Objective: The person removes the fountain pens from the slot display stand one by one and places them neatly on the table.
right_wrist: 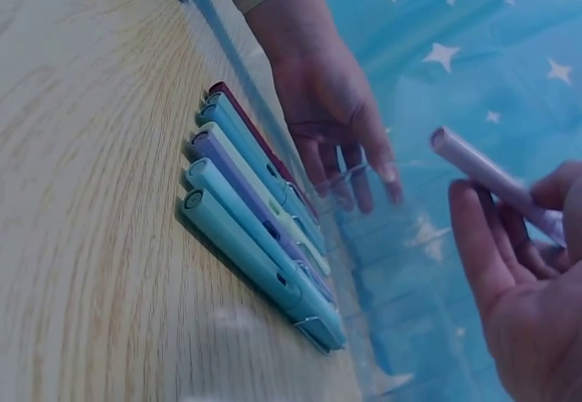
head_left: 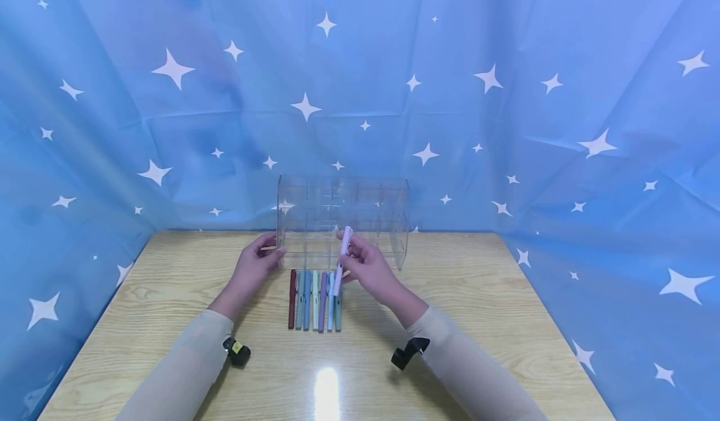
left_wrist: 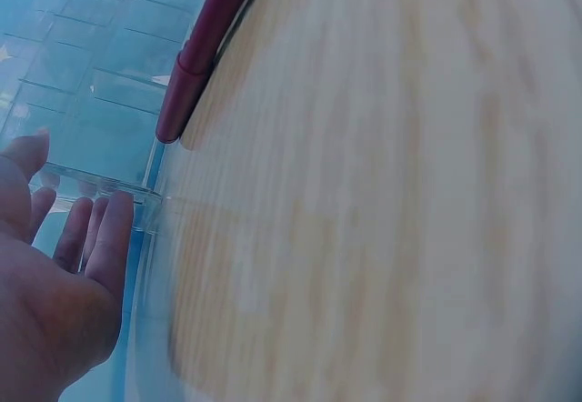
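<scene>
A clear plastic organizer (head_left: 371, 221) with several compartments stands at the back of the table. My left hand (head_left: 259, 265) holds its left front corner, the thumb at the front and the fingers round the side. In my right hand (head_left: 368, 268) is a light purple pen (head_left: 342, 258), pinched between thumb and fingers. It is tilted, raised before the organizer's front. Below it, several capped pens lie side by side in a row, from a dark red pen (head_left: 292, 299) at the left to a teal pen (right_wrist: 259, 261) at the right.
The wooden table (head_left: 478, 321) ends just behind the organizer, where a blue curtain (head_left: 371, 84) with white stars hangs. Each wrist wears a small black camera. Light reflects off the tabletop near its front.
</scene>
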A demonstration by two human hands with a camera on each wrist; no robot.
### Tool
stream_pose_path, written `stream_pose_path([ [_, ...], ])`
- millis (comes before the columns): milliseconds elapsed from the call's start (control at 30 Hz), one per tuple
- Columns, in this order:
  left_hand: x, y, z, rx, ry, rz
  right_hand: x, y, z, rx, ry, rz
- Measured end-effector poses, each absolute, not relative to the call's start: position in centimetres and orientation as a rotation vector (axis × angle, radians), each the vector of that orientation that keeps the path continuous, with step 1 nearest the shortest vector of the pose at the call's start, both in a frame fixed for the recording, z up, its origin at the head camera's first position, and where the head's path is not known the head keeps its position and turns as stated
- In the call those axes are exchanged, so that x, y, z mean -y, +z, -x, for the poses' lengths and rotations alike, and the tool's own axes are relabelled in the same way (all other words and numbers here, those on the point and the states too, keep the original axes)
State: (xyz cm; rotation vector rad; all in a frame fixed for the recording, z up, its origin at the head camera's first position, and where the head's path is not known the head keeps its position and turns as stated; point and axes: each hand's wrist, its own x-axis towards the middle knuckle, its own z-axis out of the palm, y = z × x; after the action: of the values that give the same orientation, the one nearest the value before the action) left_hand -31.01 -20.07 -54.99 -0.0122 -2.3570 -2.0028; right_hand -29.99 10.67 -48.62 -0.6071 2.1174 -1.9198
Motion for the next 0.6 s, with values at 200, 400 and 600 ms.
stream_pose_path([
  [200, 20.14, -54.98, 31.02, 2.347, -2.019, 0.007, -11.08, -48.75, 29.69, -2.098, -1.894, 0.587],
  [400, 20.27, -55.04, 31.00, 2.338, -2.047, 0.002, -11.61, -49.04, 29.77, -2.085, -1.868, 0.591],
  [600, 20.29, -55.15, 31.15, 2.334, -2.057, 0.003, -11.70, -49.31, 29.90, -2.074, -1.910, 0.559],
])
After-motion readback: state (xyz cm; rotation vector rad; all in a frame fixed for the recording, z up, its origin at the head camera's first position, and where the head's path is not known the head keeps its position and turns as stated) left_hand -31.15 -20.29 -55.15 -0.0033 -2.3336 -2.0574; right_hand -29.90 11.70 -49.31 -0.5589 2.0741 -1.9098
